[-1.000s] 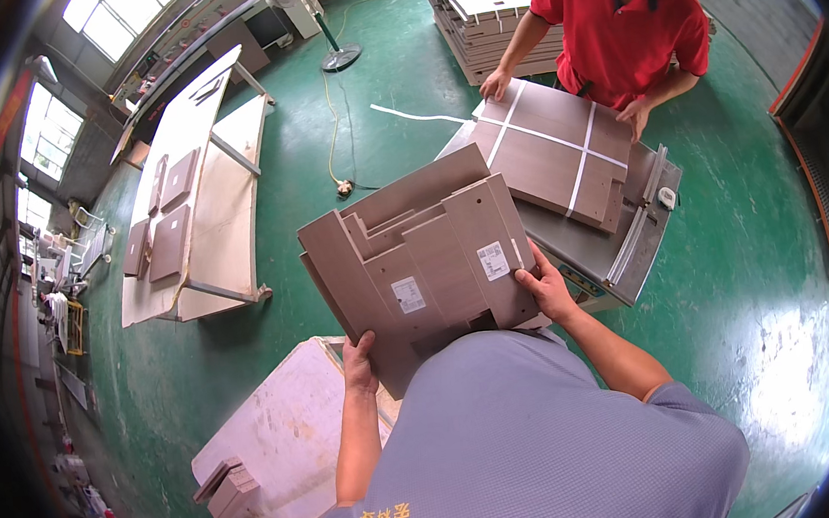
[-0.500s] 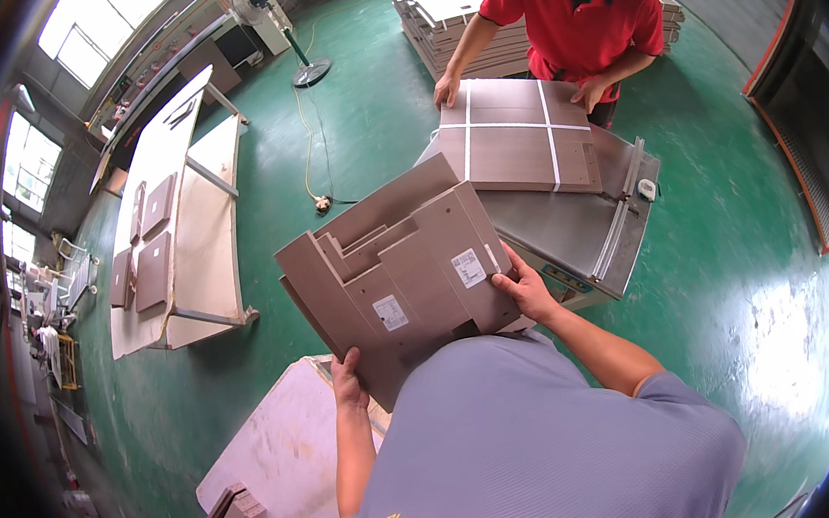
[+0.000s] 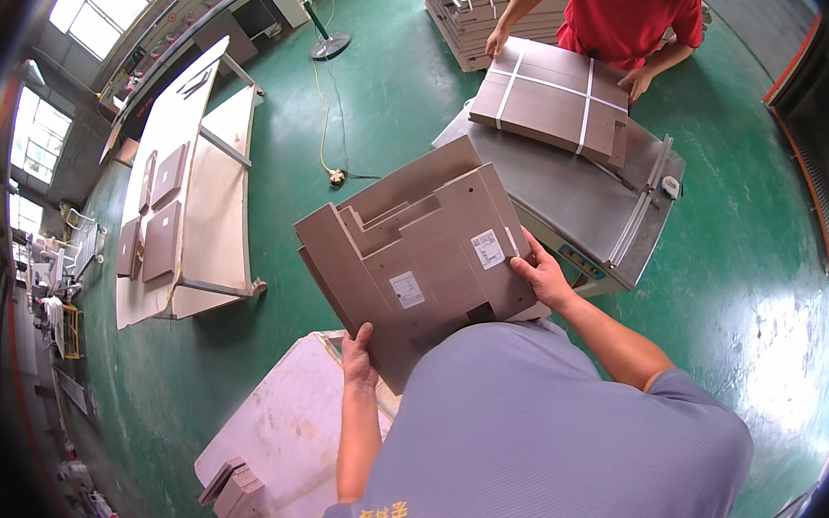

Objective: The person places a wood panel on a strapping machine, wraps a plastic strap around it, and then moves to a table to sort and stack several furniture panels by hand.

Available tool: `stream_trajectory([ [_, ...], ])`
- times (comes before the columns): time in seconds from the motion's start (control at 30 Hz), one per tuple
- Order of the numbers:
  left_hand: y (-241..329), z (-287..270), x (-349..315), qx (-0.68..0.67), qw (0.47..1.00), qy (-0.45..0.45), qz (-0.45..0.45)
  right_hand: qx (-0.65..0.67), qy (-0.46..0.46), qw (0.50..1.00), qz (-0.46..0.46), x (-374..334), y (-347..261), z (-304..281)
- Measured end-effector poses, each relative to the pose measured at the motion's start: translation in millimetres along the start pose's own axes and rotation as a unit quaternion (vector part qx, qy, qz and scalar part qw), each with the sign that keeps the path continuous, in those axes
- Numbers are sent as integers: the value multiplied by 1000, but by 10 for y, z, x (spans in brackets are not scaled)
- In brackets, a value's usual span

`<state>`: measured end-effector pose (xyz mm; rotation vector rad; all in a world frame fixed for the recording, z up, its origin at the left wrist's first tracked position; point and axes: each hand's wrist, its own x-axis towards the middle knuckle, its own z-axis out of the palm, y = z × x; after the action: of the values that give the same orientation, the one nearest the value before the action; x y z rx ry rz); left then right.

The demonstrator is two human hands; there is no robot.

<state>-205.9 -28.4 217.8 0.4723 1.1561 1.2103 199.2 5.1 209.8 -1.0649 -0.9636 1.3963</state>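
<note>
"What are the hands doing?"

"Both grip a stack of brown panels (image 3: 439, 257) between them: the left hand (image 3: 357, 359) at its left edge, the right hand (image 3: 544, 273) at its right, thumbs on top."

"Anything on the stack?"

"Two white labels (image 3: 488, 249), one just beside the right thumb, the other between the hands. The shirt hides the near edge."

"And beyond the right hand?"

"A grey metal table (image 3: 566, 198). Over it, farther off, a co-worker (image 3: 624, 9) in red has both hands on a strapped bundle (image 3: 547, 86)."

"Near the left hand?"

"A pale board (image 3: 284, 401), below and left, bearing small brown pieces (image 3: 238, 492)."
</note>
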Motion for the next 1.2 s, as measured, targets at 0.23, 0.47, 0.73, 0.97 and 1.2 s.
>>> stream_trajectory([
  [0.23,-125,-5,180,-7,998,-11,-65,-74,43,996,18,-27,57,-85],
  [0.47,-60,390,503,19,996,-20,-86,-61,78,994,51,147,-34,-340],
  [0.73,-77,1001,1036,105,990,-21,-93,-43,117,989,79,478,30,-917],
  [0.97,23,1798,1731,192,962,-72,-180,6,213,974,80,518,158,-1307],
  [1.2,-149,2933,2839,352,888,-122,-270,120,389,908,103,519,210,-1484],
])
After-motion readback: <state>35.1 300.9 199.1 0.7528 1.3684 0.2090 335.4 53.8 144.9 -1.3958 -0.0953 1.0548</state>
